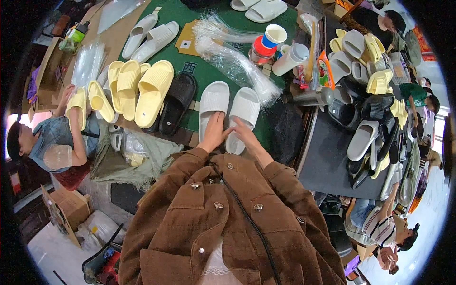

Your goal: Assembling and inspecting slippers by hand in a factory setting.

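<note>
Two light grey slippers lie side by side in front of me, toes pointing away, on the dark green table (190, 28). The fingers of my left hand (214, 134) reach into the opening of the left slipper (213, 97), closed on it below its ribbed strap; the fingertips are hidden. My right hand (246, 137) has its fingers bent at the strap edge of the right slipper (245, 102), gripping its inner side. Beside them on the left stand a black slipper (179, 102) and several pale yellow slippers (154, 92).
Clear plastic bags (232, 52) lie beyond the slippers. Near them stand a paper cup (275, 35) and a white bottle (290, 59). Mixed slippers (363, 135) pile up on the dark table at right. At left, a co-worker (57, 142) handles a yellow slipper (76, 109).
</note>
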{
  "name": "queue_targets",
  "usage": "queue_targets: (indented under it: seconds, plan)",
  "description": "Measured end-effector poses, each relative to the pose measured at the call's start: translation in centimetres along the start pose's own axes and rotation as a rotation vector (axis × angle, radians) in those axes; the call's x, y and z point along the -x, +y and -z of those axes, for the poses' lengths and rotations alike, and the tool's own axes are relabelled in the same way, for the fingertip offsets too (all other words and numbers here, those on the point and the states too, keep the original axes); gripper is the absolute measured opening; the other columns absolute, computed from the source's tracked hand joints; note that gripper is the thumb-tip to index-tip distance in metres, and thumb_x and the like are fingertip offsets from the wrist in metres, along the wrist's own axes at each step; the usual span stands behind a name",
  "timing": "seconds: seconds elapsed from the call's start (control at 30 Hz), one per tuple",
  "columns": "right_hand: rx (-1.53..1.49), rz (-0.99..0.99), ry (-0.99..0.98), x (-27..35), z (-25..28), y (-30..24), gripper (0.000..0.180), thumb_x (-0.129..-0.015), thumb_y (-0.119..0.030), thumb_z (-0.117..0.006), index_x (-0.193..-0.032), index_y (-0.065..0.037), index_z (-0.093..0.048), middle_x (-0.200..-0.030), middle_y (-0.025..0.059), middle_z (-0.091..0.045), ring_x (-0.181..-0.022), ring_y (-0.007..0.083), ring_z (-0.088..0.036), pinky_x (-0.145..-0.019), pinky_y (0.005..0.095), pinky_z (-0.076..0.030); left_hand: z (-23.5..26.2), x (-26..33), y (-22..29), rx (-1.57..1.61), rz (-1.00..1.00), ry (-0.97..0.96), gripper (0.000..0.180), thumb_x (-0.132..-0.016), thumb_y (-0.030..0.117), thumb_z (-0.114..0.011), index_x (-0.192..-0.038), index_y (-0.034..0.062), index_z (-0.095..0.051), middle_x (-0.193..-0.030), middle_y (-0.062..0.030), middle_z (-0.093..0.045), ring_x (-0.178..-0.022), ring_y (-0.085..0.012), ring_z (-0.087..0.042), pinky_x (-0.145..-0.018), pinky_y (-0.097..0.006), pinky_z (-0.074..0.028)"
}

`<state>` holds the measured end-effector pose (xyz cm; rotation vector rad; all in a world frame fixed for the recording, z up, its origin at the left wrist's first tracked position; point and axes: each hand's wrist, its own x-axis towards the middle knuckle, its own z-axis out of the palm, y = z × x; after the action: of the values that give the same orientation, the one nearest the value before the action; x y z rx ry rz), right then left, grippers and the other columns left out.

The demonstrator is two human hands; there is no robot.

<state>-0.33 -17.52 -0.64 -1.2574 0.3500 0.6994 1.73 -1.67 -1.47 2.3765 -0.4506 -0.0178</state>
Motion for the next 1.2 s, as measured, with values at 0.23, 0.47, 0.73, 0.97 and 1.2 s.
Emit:
queue_targets:
  seconds: [0.23, 0.47, 0.73, 0.97, 1.2]
  plan:
    - [-0.012, 0.002, 0.022, -0.1, -0.4, 0.0, 0.058, -0.09, -0.028, -0.042, -0.14, -0.009, -0.019, -0.144, 0.0061, -0.021, -0.128, 0.0204, -0.027, -0.104, 0.0388, -0.022, -0.5, -0.9, 0.0, 0.047, 0.053, -0.056, 0.047, -0.071, 0.017, -0.068, -0.105, -0.0052, -0.045, -0.105, -0.0216, -0.047, -0.097, -0.0398, -0.045, -0.083, -0.043, -0.038]
    - [0.011, -0.034, 0.046, 0.6, -1.4, -1.4, 0.059, -0.092, -0.03, -0.04, -0.141, -0.007, -0.017, -0.144, 0.0095, -0.021, -0.13, 0.0204, -0.025, -0.102, 0.0352, -0.026, -2.0, -1.6, -0.9, -0.067, 0.129, -0.012, 0.03, -0.074, 0.017, -0.064, -0.09, -0.003, -0.049, -0.094, -0.0226, -0.051, -0.088, -0.0398, -0.048, -0.076, -0.045, -0.039]
    - [0.185, -0.013, 0.085, -0.1, -1.6, -0.8, 0.059, -0.091, -0.025, -0.045, -0.14, -0.004, -0.018, -0.144, 0.0114, -0.022, -0.124, 0.022, -0.033, -0.097, 0.0307, -0.032, -3.7, -1.7, -1.6, -0.119, 0.173, 0.022, 0.027, -0.075, 0.022, -0.061, -0.083, -0.0026, -0.053, -0.089, -0.0217, -0.053, -0.086, -0.0381, -0.05, -0.075, -0.044, -0.039]
    - [0.228, 0.118, -0.005, 0.4, -0.1, 1.0, 0.06, -0.09, -0.03, -0.05, -0.139, -0.007, -0.023, -0.136, 0.0098, -0.035, -0.114, 0.0209, -0.045, -0.093, 0.0333, -0.038, -5.1, -2.6, -1.3, -0.112, 0.348, 0.008, 0.03, -0.073, 0.025, -0.06, -0.075, -0.0051, -0.058, -0.085, -0.0234, -0.056, -0.083, -0.0388, -0.051, -0.075, -0.046, -0.038]
    - [0.218, 0.048, 0.029, 2.5, 0.4, -0.2, 0.035, -0.088, -0.02, -0.051, -0.117, 0.0, -0.051, -0.109, 0.0081, -0.058, -0.097, 0.0141, -0.055, -0.082, 0.0263, -0.043, -5.0, -3.2, -0.8, -0.02, 0.451, 0.166, 0.023, -0.071, 0.018, -0.059, -0.067, -0.0047, -0.06, -0.069, -0.0221, -0.058, -0.071, -0.0409, -0.053, -0.074, -0.047, -0.038]
